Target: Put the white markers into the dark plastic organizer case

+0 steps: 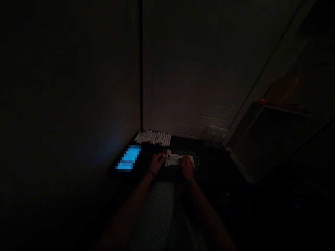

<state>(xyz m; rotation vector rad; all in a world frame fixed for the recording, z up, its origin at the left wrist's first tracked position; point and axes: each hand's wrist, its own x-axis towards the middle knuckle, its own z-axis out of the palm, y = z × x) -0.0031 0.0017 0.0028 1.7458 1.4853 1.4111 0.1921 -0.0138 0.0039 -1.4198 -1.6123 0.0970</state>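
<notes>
In dim light, a white marker [176, 156] lies crosswise between my two hands, above an open clear plastic case [196, 161]. Its left end is in the closed fingers of my left hand [156, 162]. The fingers of my right hand [187, 168] are closed at its right end. A couple of white markers [168, 162] stand lengthwise at the left side of the case, close to my left fingertips. Something flat and white [192, 159] shows in the right part of the case, beside my right hand. The darkness hides fine detail.
Several white markers [154, 137] lie in a row along the table's back edge. A bright blue pixelated screen [128, 158] lies at left. Two clear packages [216, 136] stand at back right. A wall rises behind the dark table [220, 170]; a shelf unit [251, 122] stands right.
</notes>
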